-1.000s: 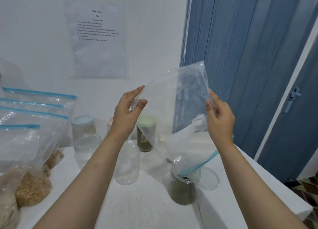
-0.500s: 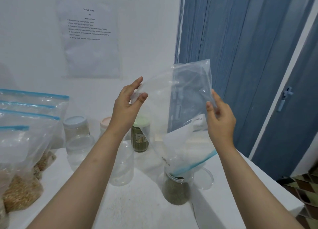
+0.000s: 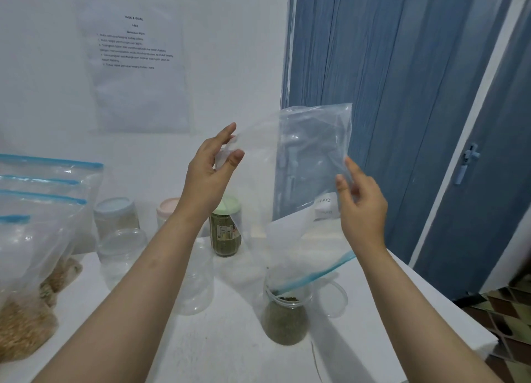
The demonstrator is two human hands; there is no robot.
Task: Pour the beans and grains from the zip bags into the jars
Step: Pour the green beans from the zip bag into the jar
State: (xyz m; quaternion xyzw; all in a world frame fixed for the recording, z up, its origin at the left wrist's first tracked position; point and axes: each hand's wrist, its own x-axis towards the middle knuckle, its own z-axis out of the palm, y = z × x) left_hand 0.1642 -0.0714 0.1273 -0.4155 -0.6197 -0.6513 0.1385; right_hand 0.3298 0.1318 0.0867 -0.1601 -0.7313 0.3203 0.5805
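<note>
A clear zip bag [image 3: 310, 164] was held upside down over the table [image 3: 224, 351], its closed bottom raised high and its blue-zippered mouth dipped into the open jar [image 3: 284, 319] below, so that whatever clung inside would drop straight into the jar rather than scatter. The bag's upper left corner was pinched between thumb and fingers of the left hand [image 3: 209, 175], and its right edge was nipped by the fingertips of the right hand [image 3: 362, 207]; the hands were kept well apart so the film was stretched flat and no folds were left to trap grains. The bag looked empty, and the jar was filled nearly to its neck with a dark green grain, so this pour was judged to be almost done. The jar's clear lid [image 3: 333, 296] was laid just beside it on the right, presumably to be within reach for closing. An empty clear jar [image 3: 198, 285] was set near the left forearm, likely for the next pour. Further filled bags [image 3: 31, 270] were stood upright at the left edge, zippers uppermost so nothing could spill, and lidded jars [image 3: 227, 227] were ranged against the wall
</note>
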